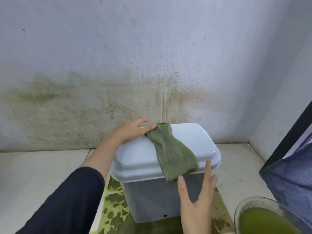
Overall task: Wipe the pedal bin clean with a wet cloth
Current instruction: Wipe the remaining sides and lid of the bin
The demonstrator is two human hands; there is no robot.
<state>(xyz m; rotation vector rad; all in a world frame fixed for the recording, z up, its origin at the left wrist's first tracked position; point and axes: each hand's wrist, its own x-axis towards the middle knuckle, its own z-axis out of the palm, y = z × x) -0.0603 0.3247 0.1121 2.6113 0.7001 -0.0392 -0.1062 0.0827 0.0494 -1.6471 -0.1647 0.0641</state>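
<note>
**On the bin lid: cloth pinned at the far edge, near hand ready**

Against the stained wall stood the pedal bin, a pale grey box with a rounded, glossy lid that was down. No pedal showed from this angle. Across the lid lay the green cloth, bunched narrow at the bin's far edge and fanning wider toward its near edge, where its end hung just over the rim.

At the bin's far left corner the left hand pinched the gathered end of the cloth between thumb and curled fingers, its heel resting on the lid. That grip probably anchored the cloth so it could be dragged flat across the lid, while the weight of the hand steadied the light bin. In front of the bin, the right hand was spread with straight fingers and held nothing; whether it touched the front wall could not be told. It seemed placed to brace the bin or smooth the hanging end.

Green puddles blotched the floor around the bin's base, and right of the bin sat a clear bowl of green water.
</note>
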